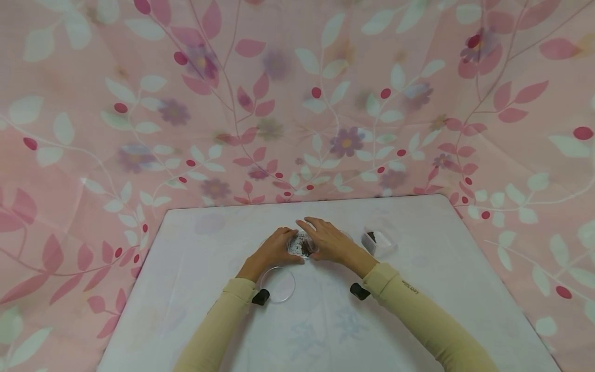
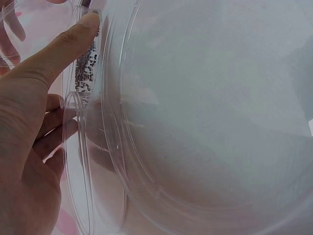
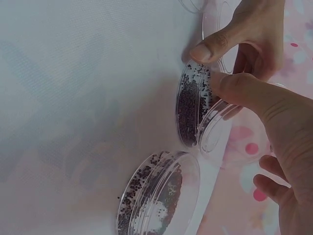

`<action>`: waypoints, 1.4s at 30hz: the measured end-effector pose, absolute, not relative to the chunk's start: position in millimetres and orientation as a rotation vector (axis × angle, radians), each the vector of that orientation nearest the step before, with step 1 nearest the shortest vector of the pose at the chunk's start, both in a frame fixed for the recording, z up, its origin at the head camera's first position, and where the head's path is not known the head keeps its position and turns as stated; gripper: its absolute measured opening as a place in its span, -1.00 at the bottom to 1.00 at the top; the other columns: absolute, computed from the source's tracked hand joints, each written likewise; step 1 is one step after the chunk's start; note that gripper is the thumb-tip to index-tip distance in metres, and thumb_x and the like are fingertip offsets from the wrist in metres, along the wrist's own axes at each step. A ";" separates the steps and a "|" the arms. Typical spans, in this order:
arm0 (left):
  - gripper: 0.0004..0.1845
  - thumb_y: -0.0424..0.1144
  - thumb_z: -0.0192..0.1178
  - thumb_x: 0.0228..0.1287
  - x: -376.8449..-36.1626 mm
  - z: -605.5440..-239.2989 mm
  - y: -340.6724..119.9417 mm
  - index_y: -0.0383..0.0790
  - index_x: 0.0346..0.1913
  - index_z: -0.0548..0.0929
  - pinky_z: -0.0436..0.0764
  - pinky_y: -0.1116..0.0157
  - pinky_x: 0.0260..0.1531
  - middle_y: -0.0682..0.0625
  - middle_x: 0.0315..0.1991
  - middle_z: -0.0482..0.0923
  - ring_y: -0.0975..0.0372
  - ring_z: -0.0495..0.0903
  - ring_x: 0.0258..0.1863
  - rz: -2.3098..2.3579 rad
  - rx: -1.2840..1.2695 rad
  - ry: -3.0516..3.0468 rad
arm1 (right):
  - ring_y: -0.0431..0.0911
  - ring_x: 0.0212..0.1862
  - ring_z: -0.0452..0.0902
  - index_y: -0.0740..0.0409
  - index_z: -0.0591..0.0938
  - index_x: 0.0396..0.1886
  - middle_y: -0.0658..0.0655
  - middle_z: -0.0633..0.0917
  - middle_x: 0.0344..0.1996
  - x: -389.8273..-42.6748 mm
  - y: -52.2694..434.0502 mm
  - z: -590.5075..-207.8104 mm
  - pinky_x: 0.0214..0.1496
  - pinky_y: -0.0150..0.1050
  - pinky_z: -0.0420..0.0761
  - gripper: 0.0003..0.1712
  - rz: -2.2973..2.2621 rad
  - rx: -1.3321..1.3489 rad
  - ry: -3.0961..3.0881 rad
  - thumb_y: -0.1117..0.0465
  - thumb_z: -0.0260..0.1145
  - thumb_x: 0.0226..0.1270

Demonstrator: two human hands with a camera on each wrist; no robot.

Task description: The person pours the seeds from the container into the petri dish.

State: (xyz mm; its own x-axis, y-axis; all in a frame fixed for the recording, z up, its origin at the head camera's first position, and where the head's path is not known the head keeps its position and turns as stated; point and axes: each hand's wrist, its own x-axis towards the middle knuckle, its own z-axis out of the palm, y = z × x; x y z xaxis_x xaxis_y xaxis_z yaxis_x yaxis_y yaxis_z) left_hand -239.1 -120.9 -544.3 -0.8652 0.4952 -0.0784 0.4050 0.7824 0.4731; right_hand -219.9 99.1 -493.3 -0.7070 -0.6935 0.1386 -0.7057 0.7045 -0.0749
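A: What are the two hands doing?

B: The left hand (image 1: 274, 249) grips a round bead dish (image 1: 299, 245), with its thumb on the near side and fingers on the far side. Little dark beads (image 3: 187, 107) are in it.

A: And the right hand (image 1: 333, 242)?

B: It holds a tipped clear dish (image 3: 210, 131) between thumb and fingers, right by the bead dish. Its thumb tip is close to the left thumb.

A: So where is the bead dish?

B: Right between the hands, near the far edge of the white tabletop (image 1: 316, 323).

A: What else is around?

B: To the right of the right hand there's a second dish (image 3: 183, 193) with more dark beads. Just beside the left wrist lies a big clear round piece (image 1: 279, 285). I can't tell if it's a lid or a dish. One more clear round piece (image 2: 78, 166) is by the left hand's fingers.

A: And the arms?

B: Both have yellowish sleeves (image 1: 215, 321). Past the hands hangs a pink cloth (image 1: 279, 113) with flowers and leaves.
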 end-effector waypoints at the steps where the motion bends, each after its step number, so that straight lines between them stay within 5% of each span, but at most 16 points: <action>1: 0.01 0.25 0.48 -0.09 -239.2 -544.5 -121.2 -0.09 0.43 0.37 0.39 0.09 0.39 -0.05 0.35 0.40 0.13 0.36 0.36 0.674 0.713 2.776 | 0.10 0.39 0.34 0.03 0.04 0.56 0.24 0.35 0.40 -220.1 98.7 -493.5 0.34 0.04 0.48 0.28 0.188 1.159 -2.804 -0.07 0.61 -0.06; 20: 0.05 0.30 0.45 -0.10 -240.8 -547.1 -126.8 -0.03 0.47 0.31 0.35 0.08 0.41 -0.06 0.38 0.36 0.12 0.32 0.39 0.684 0.750 2.748 | 0.07 0.38 0.34 0.06 0.25 0.41 0.17 0.31 0.46 -227.0 85.9 -501.0 0.30 0.06 0.51 0.08 0.120 1.204 -2.842 -0.17 0.58 -0.04; 42: -0.11 0.19 0.50 -0.07 -240.1 -542.1 -130.4 -0.08 0.35 0.48 0.43 0.08 0.34 -0.03 0.25 0.46 0.12 0.39 0.28 0.662 0.780 2.798 | 0.06 0.34 0.39 0.05 0.33 0.41 0.14 0.44 0.37 -229.0 75.2 -501.4 0.32 0.03 0.47 0.04 0.017 1.233 -2.853 -0.21 0.55 -0.02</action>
State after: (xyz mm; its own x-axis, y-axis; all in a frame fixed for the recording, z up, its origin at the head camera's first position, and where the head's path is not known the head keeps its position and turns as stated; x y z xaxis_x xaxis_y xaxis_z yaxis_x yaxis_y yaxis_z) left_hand -240.1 -130.4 -542.1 -0.8505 0.5247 -0.0365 0.4528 0.7657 0.4568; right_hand -229.0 75.2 -501.4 -0.6850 -0.7277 0.0349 -0.7281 0.6855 0.0033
